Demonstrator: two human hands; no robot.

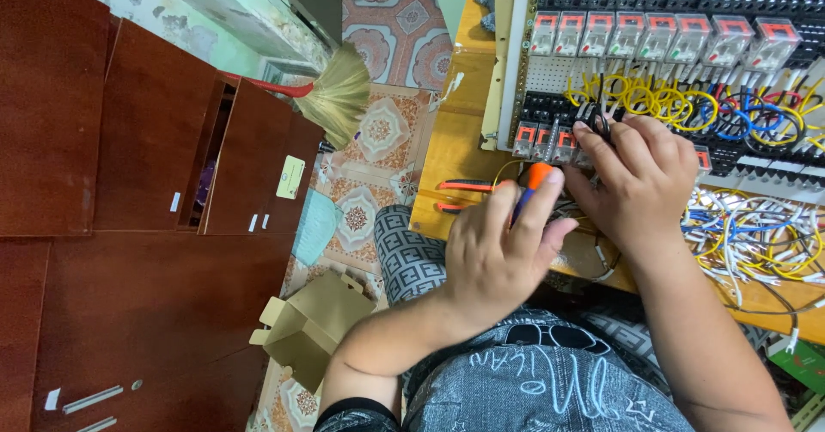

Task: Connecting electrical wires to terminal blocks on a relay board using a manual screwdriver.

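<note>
- My lap in grey patterned fabric [533, 389] is sitting closest to the camera, at the bottom of the view.
- My left hand [498, 256] is wrapping around an orange-handled screwdriver [534, 178]; fingers are pressed round the handle, and the shaft and tip are hidden behind my hand.
- My right hand [640, 183] is pinching a black wire loop [600, 124] at the lower row of orange-capped relay blocks [546, 140] on the white perforated wiring panel [550, 79].
- Step in hand, as I judge it: I am seating a wire end at a terminal while bringing the driver in.
- Next move probably calls for lining the tip on the terminal screw and holding the wire steady.
- Yellow and blue wire loops [687, 105] are crowding just beside my right fingers.
- Red-handled pliers [464, 187] are lying on the yellow wooden tabletop [455, 140], near my left hand.
- Which terminal I am working is hard to make out; my right hand is covering it.
- The panel is being cut off at the top and right edges.
</note>
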